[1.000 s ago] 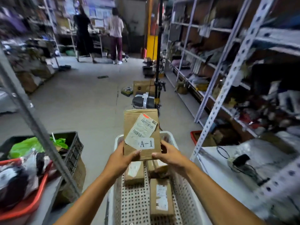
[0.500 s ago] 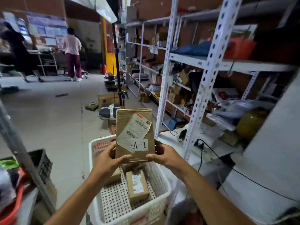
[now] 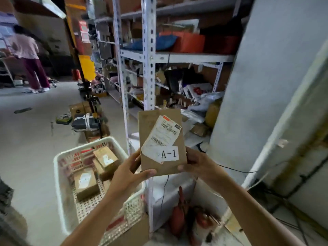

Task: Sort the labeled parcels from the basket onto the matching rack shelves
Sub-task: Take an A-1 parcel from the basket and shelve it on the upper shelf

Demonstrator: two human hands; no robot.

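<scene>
Parcel (image 3: 160, 139) marked A-1 sits upright between left hand (image 3: 128, 172) and right hand (image 3: 199, 164); each grip clasps an edge.

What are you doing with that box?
A person holds a brown cardboard parcel up in both hands, the left hand and right hand gripping its lower edges. Its sticker reads A-1. More parcels lie in the white basket on the floor to the left. The metal rack stands just ahead, its shelves cluttered with goods.

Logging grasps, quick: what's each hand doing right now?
Left hand: grips the A-1 parcel at its lower left corner.
Right hand: grips its lower right edge.
</scene>
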